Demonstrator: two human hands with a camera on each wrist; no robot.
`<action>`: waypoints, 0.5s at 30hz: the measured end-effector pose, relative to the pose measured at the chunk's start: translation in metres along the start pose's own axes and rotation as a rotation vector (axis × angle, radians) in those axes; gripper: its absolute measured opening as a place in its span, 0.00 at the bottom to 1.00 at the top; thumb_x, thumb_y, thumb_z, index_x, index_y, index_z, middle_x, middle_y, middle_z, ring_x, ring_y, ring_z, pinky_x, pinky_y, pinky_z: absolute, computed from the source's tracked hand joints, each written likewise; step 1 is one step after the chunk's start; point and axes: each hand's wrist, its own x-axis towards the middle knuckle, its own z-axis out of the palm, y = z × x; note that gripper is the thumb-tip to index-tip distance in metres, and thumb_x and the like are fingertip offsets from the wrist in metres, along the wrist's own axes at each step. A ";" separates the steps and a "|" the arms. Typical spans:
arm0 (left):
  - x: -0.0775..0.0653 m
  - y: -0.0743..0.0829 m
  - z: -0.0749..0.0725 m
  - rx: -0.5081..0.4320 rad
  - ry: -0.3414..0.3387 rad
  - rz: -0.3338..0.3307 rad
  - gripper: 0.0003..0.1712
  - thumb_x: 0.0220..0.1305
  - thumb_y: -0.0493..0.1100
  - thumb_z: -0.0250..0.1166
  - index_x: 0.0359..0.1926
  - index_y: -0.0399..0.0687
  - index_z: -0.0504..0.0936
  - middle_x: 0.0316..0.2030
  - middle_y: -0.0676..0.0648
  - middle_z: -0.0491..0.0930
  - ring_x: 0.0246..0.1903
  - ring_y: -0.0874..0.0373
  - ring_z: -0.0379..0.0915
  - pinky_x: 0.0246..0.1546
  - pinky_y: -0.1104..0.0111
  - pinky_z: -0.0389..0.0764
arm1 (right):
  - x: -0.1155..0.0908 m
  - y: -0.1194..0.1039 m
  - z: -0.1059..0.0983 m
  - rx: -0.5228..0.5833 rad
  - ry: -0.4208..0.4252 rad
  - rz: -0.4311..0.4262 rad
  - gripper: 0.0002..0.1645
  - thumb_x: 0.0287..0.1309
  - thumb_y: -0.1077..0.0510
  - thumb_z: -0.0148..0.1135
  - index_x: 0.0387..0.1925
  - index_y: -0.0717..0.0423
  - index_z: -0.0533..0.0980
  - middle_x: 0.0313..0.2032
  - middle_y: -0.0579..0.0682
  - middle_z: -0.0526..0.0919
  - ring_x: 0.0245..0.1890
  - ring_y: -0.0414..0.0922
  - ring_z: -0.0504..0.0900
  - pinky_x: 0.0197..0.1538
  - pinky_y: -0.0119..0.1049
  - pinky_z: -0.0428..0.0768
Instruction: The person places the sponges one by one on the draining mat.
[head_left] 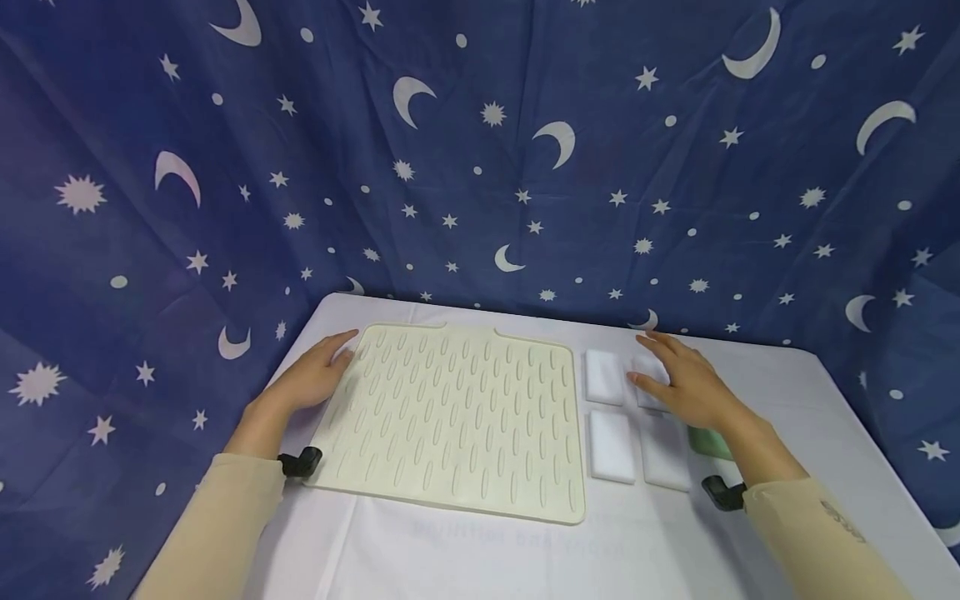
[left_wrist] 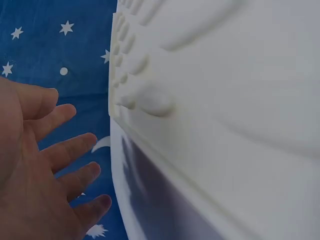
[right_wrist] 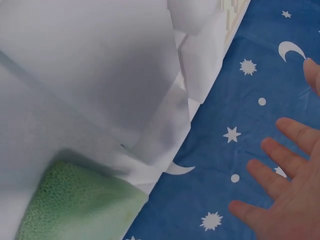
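A cream ribbed mat (head_left: pixel 465 417) with a notch in its far edge lies on the table. My left hand (head_left: pixel 311 371) is at the mat's left edge, fingers extended and holding nothing; the left wrist view shows the fingers (left_wrist: pixel 75 150) spread. My right hand (head_left: pixel 686 379) hovers over the white blocks with fingers apart, and partly hides one white block (head_left: pixel 648 367). The other white blocks, a far one (head_left: pixel 603 377), a near left one (head_left: pixel 611 446) and a near right one (head_left: pixel 664 452), lie flat beside the mat. Under the right wrist is a green sponge (head_left: pixel 708 442), porous in the right wrist view.
A white cloth (head_left: pixel 450 558) covers the table, with faint lettering in front of the mat. Behind and at both sides hangs a blue curtain (head_left: pixel 465 150) with moons and stars. Black wrist straps (head_left: pixel 302 462) show at both cuffs.
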 end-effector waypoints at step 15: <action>-0.011 -0.027 0.012 -0.060 -0.081 -0.043 0.30 0.78 0.51 0.39 0.76 0.54 0.49 0.76 0.38 0.42 0.75 0.36 0.24 0.70 0.34 0.33 | -0.026 -0.017 0.019 -0.021 -0.075 -0.035 0.52 0.51 0.23 0.58 0.70 0.46 0.62 0.71 0.54 0.62 0.69 0.61 0.62 0.64 0.66 0.66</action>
